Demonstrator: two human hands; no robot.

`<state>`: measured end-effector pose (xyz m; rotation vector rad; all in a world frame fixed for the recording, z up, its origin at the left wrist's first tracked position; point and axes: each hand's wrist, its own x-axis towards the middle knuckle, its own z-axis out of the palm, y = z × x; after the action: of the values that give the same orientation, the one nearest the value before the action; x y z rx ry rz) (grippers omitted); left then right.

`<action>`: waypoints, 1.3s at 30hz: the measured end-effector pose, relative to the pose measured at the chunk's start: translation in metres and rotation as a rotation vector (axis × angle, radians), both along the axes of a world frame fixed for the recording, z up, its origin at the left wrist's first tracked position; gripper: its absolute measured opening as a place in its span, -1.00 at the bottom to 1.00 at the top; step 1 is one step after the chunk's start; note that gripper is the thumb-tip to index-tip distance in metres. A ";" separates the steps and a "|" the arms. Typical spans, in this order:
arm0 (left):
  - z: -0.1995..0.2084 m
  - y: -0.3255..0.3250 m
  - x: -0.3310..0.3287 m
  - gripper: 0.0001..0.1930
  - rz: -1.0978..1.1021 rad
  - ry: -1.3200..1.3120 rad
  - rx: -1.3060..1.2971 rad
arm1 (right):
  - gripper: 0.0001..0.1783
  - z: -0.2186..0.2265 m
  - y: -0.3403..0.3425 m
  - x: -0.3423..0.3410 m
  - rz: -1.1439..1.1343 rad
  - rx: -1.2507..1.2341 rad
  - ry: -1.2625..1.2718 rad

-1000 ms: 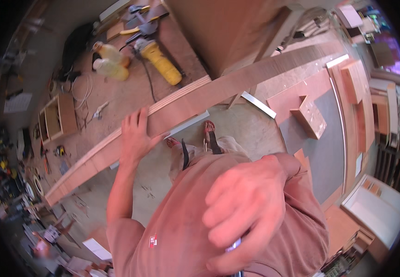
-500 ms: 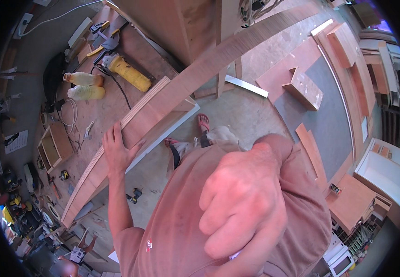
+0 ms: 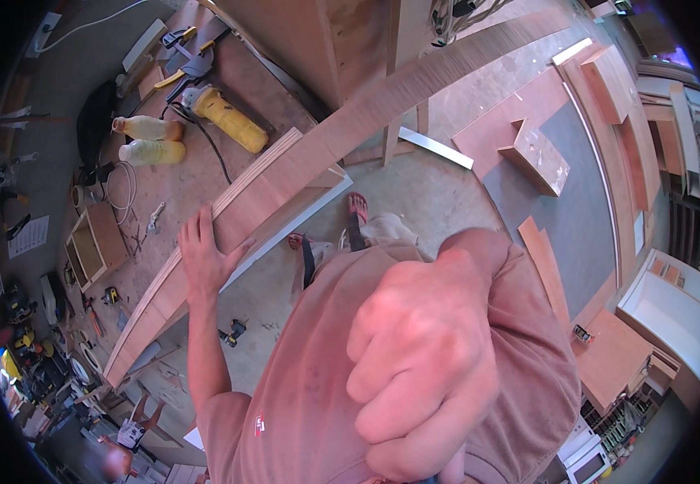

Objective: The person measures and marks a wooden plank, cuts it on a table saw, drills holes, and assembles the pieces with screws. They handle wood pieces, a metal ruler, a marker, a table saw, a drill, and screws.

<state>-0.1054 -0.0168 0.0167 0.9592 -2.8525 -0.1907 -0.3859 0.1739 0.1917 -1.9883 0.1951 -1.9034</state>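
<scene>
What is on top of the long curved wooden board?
The left hand, spread open, rests across the left part of the curved wooden board. The wood directly beneath that hand is covered, so it cannot be seen.

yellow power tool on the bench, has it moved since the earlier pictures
No: against the pale yellow bottle, the yellow power tool keeps its place; the whole view shifted.

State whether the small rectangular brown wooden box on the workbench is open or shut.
Open: the box shows its inside, one side uncovered.

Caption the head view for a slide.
Left hand on a long brown wooden board, yellow cylindrical power tool beyond, right hand curled before the camera.
</scene>
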 end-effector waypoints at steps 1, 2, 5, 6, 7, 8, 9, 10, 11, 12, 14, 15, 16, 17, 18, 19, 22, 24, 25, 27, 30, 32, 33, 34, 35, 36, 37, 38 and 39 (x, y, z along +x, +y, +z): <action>0.000 0.000 0.000 0.03 -0.003 -0.004 -0.005 | -0.53 -0.003 -0.005 0.004 -0.022 -0.070 -0.044; 0.000 0.000 0.001 0.03 -0.005 -0.007 -0.011 | -0.53 -0.004 -0.006 0.006 -0.054 -0.073 -0.059; 0.000 -0.001 0.002 0.03 -0.003 -0.018 -0.001 | -0.49 -0.004 0.000 0.008 -0.164 0.057 -0.047; 0.000 -0.001 0.001 0.03 0.000 -0.013 0.019 | -0.48 -0.006 0.002 0.006 -0.199 0.050 -0.047; 0.001 0.000 0.003 0.03 -0.010 -0.030 0.023 | -0.48 -0.011 -0.002 0.004 -0.231 0.043 -0.058; 0.001 0.000 0.002 0.03 -0.011 -0.024 0.022 | -0.47 -0.018 -0.008 0.003 -0.262 0.020 -0.039; 0.001 -0.001 0.001 0.03 0.003 -0.010 0.031 | -0.47 -0.023 -0.011 0.002 -0.245 0.063 -0.030; 0.001 -0.001 0.001 0.03 -0.001 -0.014 0.016 | -0.46 -0.031 -0.012 0.000 -0.237 0.118 -0.001; 0.001 -0.001 0.001 0.04 0.005 -0.015 0.016 | -0.45 -0.039 -0.012 -0.002 -0.235 0.176 0.039; 0.002 0.000 0.001 0.04 0.012 -0.024 0.021 | -0.52 -0.047 -0.010 -0.002 -0.220 0.321 0.024; 0.004 0.002 0.001 0.05 0.015 -0.005 0.042 | -0.67 -0.062 0.001 -0.002 -0.369 0.688 0.076; 0.005 0.001 0.000 0.05 0.019 0.010 0.054 | -0.73 -0.071 0.005 -0.007 -0.479 0.893 0.108; 0.005 0.002 0.000 0.05 0.016 0.013 0.058 | -0.75 -0.080 0.010 -0.011 -0.447 1.184 0.038; 0.006 0.002 0.000 0.05 0.011 0.016 0.063 | -0.75 -0.089 0.013 -0.018 -0.373 1.420 -0.035; 0.006 0.001 0.000 0.05 0.004 0.033 0.070 | -0.74 -0.097 0.015 -0.025 -0.300 1.482 -0.093; 0.006 0.002 0.000 0.05 0.017 0.022 0.070 | -0.74 -0.104 0.016 -0.034 -0.238 1.498 -0.120; 0.005 0.002 0.000 0.05 0.015 0.029 0.055 | -0.66 -0.120 0.017 -0.057 0.015 1.491 -0.316; 0.004 0.001 -0.001 0.03 -0.017 0.059 -0.002 | -0.61 -0.127 0.014 -0.067 0.123 1.430 -0.418; 0.004 0.001 -0.002 0.03 -0.017 0.062 0.002 | -0.55 -0.131 0.011 -0.072 0.182 1.370 -0.484; 0.005 0.001 -0.002 0.03 -0.020 0.066 0.006 | -0.56 -0.139 0.001 -0.073 -0.063 1.265 -0.306; 0.006 0.000 -0.002 0.03 -0.010 0.047 0.017 | -0.62 -0.148 -0.012 -0.071 -0.331 1.289 -0.201; 0.006 0.001 -0.002 0.02 -0.006 0.050 0.017 | -0.67 -0.151 -0.024 -0.073 -0.435 1.429 -0.168; 0.006 0.001 -0.002 0.02 -0.004 0.052 0.018 | -0.70 -0.152 -0.030 -0.073 -0.500 1.340 -0.038; 0.006 0.002 -0.002 0.03 0.003 0.045 0.036 | -0.71 -0.153 -0.036 -0.073 -0.574 1.263 0.083; 0.006 0.001 -0.002 0.04 0.010 0.038 0.053 | -0.72 -0.154 -0.043 -0.074 -0.638 1.152 0.198; 0.007 0.001 -0.002 0.04 0.017 0.039 0.078 | -0.72 -0.155 -0.049 -0.074 -0.663 1.156 0.236; 0.007 0.001 -0.002 0.04 0.018 0.027 0.074 | -0.70 -0.155 -0.056 -0.075 -0.683 1.131 0.270; 0.008 0.001 -0.002 0.04 0.020 0.023 0.078 | -0.69 -0.155 -0.060 -0.075 -0.704 1.107 0.305; 0.008 0.001 -0.002 0.04 0.021 0.031 0.087 | -0.68 -0.156 -0.063 -0.075 -0.705 1.105 0.325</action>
<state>-0.1077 -0.0157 0.0246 0.9931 -2.8259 -0.3267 -0.4607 0.1109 0.0359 -1.4340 1.7706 -1.2034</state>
